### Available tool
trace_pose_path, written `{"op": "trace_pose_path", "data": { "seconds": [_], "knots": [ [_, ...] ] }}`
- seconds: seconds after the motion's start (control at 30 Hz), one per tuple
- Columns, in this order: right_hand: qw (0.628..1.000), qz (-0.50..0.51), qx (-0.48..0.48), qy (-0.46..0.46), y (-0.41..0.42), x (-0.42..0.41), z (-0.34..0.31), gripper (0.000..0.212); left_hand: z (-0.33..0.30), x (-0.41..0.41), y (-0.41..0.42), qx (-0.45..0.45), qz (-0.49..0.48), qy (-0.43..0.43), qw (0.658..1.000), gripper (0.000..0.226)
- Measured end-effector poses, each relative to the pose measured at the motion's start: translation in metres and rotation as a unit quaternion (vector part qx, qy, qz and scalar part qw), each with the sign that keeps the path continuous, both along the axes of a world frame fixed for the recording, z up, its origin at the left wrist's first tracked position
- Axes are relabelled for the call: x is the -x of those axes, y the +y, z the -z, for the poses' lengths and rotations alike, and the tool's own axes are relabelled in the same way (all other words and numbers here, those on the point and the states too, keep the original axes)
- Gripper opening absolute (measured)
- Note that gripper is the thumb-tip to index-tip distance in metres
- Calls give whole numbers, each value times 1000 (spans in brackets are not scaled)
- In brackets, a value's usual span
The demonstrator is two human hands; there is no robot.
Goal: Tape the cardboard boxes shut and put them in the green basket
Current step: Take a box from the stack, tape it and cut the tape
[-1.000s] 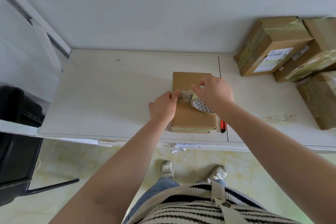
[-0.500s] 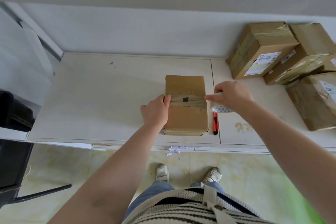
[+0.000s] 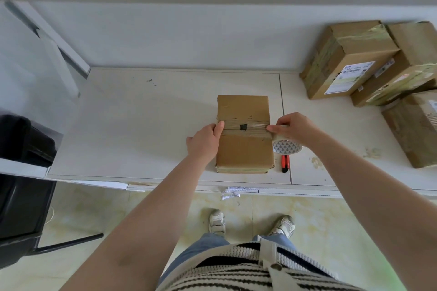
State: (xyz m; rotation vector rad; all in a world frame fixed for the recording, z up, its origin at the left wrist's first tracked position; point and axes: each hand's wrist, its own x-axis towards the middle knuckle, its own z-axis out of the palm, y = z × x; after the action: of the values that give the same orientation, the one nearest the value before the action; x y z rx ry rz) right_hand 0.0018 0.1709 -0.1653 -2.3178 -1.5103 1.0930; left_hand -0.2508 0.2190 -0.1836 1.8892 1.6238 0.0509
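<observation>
I see left hand [image 3: 205,140] pressing tape strip on cardboard box [image 3: 244,149], fingers straight, right hand [image 3: 295,128] grasping tape roll [image 3: 287,146] at box edge, red cutter [image 3: 285,163] beside

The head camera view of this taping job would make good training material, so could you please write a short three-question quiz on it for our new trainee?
1. True or false: the strip of clear tape runs across the top of the cardboard box from its left edge to its right edge.
2. Which hand holds the tape roll? A. left hand B. right hand C. neither
3. Fill in: the red utility knife lies on the table just to the ____ of the box.

Key
1. True.
2. B; the left hand presses against the box's left edge at the tape end.
3. Right, below the roll in the picture.
</observation>
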Motion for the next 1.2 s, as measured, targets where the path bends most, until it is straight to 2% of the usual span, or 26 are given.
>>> {"op": "trace_pose_path", "data": {
  "seconds": [0.13,0.2,0.27,0.33,0.4,0.47,0.53,0.6,0.7,0.77,0.83,0.9,1.07,1.13,1.2],
  "knots": [
    [1000,-25,7,13,-3,13,5,31,0,19,-9,-145,23,117,982,49],
    [999,-19,-1,26,-6,18,9,31,-2,25,-14,-201,37,140,969,46],
    [999,-11,-8,34,-8,20,10,32,-2,26,-13,-200,62,108,972,43],
    [999,-7,-4,32,-8,20,8,32,-6,23,-7,-151,70,82,983,41],
    [1000,-8,2,28,-7,20,7,33,-13,25,-3,-151,86,149,973,43],
    [1000,-8,3,22,-7,21,7,33,-23,22,-2,-208,63,223,950,47],
    [1000,-5,-1,17,-8,21,8,34,-30,3,-7,-285,55,159,944,51],
    [1000,-2,-7,14,-9,22,8,33,-32,-22,-14,-296,107,72,946,62],
    [1000,0,-9,10,-10,22,7,33,-14,-41,-23,-239,191,122,944,69],
    [1000,-1,-5,7,-10,23,5,33,-3,-40,-20,-211,201,153,944,70],
    [1000,-2,-6,6,-10,24,4,33,-5,-42,-16,-199,194,133,951,70],
    [1000,-5,-5,-1,-10,25,3,35,-7,-46,-18,-228,179,105,951,70],
    [1000,-11,0,-15,-9,27,0,34,-4,-43,-25,-198,193,128,952,68],
    [1000,-7,2,-19,-11,28,0,34,-9,-40,-23,-189,191,90,959,66],
    [1000,-3,1,-19,-12,29,-1,35,-13,-37,-24,-197,168,11,966,58]
  ]
}}
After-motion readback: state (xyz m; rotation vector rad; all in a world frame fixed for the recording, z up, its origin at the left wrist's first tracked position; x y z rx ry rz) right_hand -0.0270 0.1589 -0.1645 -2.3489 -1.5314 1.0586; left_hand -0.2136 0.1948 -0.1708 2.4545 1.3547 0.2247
